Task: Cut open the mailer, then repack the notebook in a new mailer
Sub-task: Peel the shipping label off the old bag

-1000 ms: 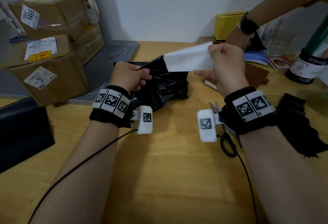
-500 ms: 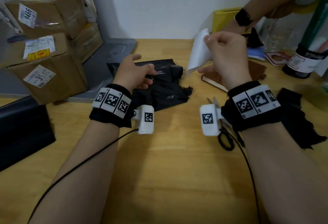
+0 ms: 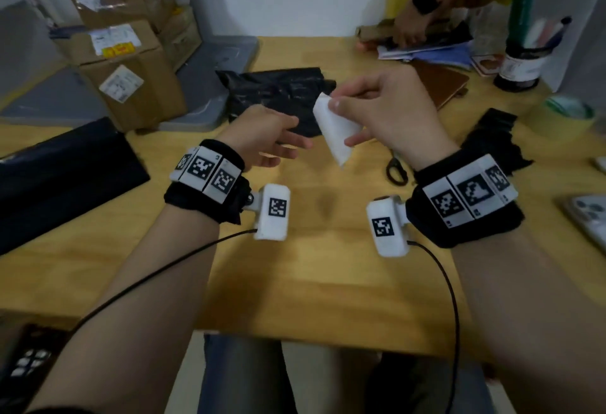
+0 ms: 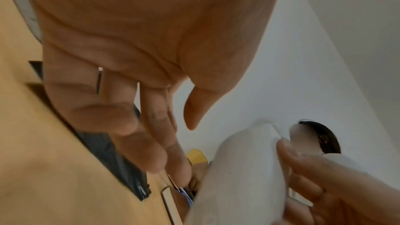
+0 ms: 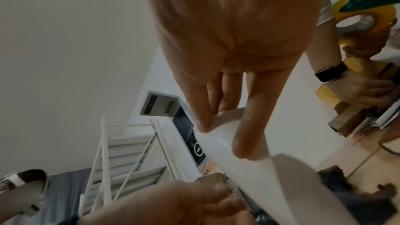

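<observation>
My right hand (image 3: 390,115) pinches the thin, floppy white strip (image 3: 334,129) at its top edge; my left hand (image 3: 262,139) hangs relaxed, holding nothing.

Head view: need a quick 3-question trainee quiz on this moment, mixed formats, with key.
1. True or false: the left hand grips the black mailer.
2. The right hand pinches: A) scissors B) white paper strip C) tape roll
3. Fill in: the scissors lie on the ____, near the right wrist.

Key: 1 false; 2 B; 3 table
</observation>
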### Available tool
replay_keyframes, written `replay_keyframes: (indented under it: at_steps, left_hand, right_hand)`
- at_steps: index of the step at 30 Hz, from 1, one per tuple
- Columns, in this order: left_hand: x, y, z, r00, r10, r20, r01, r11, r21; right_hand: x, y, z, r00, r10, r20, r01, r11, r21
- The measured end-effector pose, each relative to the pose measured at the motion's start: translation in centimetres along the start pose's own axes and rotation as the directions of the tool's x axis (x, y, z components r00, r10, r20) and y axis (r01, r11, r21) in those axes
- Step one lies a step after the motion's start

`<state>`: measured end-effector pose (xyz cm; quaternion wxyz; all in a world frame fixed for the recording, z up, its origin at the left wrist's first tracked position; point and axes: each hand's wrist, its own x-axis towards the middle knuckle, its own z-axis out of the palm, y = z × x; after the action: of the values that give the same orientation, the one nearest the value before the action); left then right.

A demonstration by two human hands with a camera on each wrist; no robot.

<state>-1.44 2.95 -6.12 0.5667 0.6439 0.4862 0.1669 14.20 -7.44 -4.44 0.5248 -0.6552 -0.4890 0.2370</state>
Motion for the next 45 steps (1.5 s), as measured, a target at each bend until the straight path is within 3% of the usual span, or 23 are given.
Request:
replay_keyframes:
  at_steps: [3, 9, 18, 31, 45]
  left_hand:
    - [-2.6, -0.8, 0.6, 0.997, 0.015, 0.076, -0.019, 0.999, 0.050]
    - [-6.8, -2.9, 1.7, 0.995, 0.095, 0.040, -0.099, 0.989, 0.108]
    - [-10.2, -6.9, 3.6, 0.993, 0.116, 0.036, -0.121, 0.974, 0.191]
    - [-13.0, -10.3, 5.1, 0.986, 0.168, 0.011, -0.160, 0.911, 0.379]
    - [-14.8, -12.7, 5.8, 0.963, 0.267, -0.044, -0.245, 0.929, 0.276]
  right_hand:
    - [-3.4, -0.9, 0.3, 0.999, -0.020, 0.049, 0.025, 0.993, -0.114]
    - [-9.0, -2.0, 0.2, 0.990, -0.054, 0.128, 0.089, 0.954, -0.286]
    - [-14.7, -1.6, 0.0, 0.943, 0.081, 0.322, 0.067, 0.903, -0.425]
    - [-19.0, 0.8, 1.4, 0.834, 0.196, 0.515, 0.100, 0.866, -0.490]
    - [-21.0, 2.0, 2.4, 0.825, 0.230, 0.516, 0.064, 0.869, -0.490]
